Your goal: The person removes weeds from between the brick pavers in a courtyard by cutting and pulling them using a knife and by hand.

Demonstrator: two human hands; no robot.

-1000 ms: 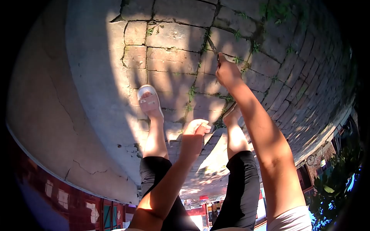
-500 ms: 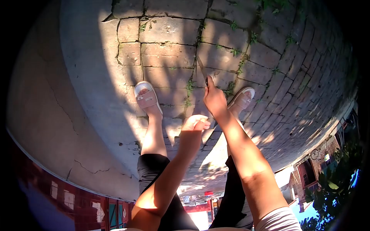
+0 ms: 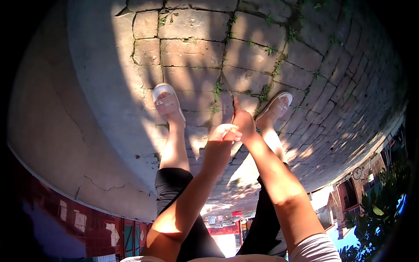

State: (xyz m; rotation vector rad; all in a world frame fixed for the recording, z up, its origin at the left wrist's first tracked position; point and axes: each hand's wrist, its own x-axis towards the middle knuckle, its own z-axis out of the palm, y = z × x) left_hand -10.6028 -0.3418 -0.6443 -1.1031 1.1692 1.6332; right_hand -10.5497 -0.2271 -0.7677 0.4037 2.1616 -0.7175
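Note:
My right hand point(image 3: 245, 124) is closed round the handle of a knife. The thin blade of the knife point(image 3: 228, 89) points away from me, low in contrast against the paving. Just left of it, my left hand point(image 3: 221, 132) has its fingers curled in a pinch, and what they hold, if anything, is too small to make out. The fingertips of the left hand meet or overlap the heel of the right hand in this view; I cannot tell if they touch. Both hands are in front of my body, above the ground between my feet.
Brick paving point(image 3: 192, 52) with small weeds point(image 3: 264, 92) in its joints lies below. My feet in pink slide sandals point(image 3: 167, 105) stand apart. A cracked concrete surface point(image 3: 56, 126) curves along the left. Leafy branches point(image 3: 371, 218) and buildings show at the lower edges.
My right hand has drawn back toward me with the knife, closing the gap to my left hand. The left hand has shifted slightly right. The view has tilted a little.

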